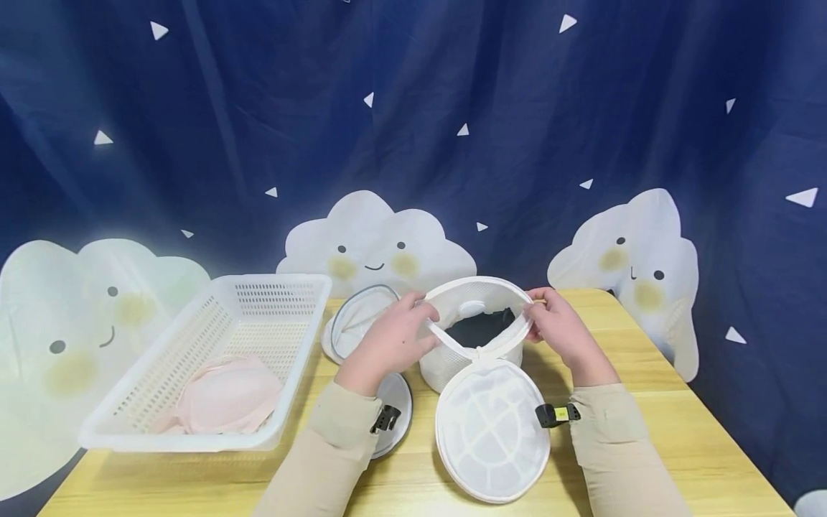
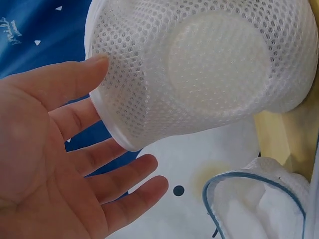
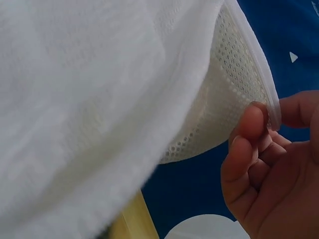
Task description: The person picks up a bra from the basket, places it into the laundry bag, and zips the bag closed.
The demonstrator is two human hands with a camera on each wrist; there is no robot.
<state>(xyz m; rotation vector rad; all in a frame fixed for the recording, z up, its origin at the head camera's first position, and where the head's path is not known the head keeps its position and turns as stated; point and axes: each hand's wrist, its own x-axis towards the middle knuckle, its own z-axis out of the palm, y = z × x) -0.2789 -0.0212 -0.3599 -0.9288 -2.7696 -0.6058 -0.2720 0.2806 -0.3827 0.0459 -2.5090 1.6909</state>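
A white mesh laundry bag [image 1: 442, 370] stands on the table with its round mouth spread wide. At the left of the mouth, my left hand [image 1: 397, 334] holds the rim between thumb and index finger, its other fingers spread out in the left wrist view. My right hand [image 1: 563, 329] pinches the rim on the opposite side, thumb and fingertips meeting over the white edge [image 3: 264, 74]. Inside the bag lies a black item [image 1: 481, 329], partly hidden by the front rim. The bag's round mesh lid [image 1: 492, 431] hangs open toward me.
On the left stands a white plastic basket [image 1: 184, 441] with a pale pink padded garment [image 1: 229, 395], like a bra, in it. Another mesh bag with a grey-blue rim [image 1: 362, 323] sits behind my left forearm, which partly covers a round grey-edged piece [image 1: 395, 409].
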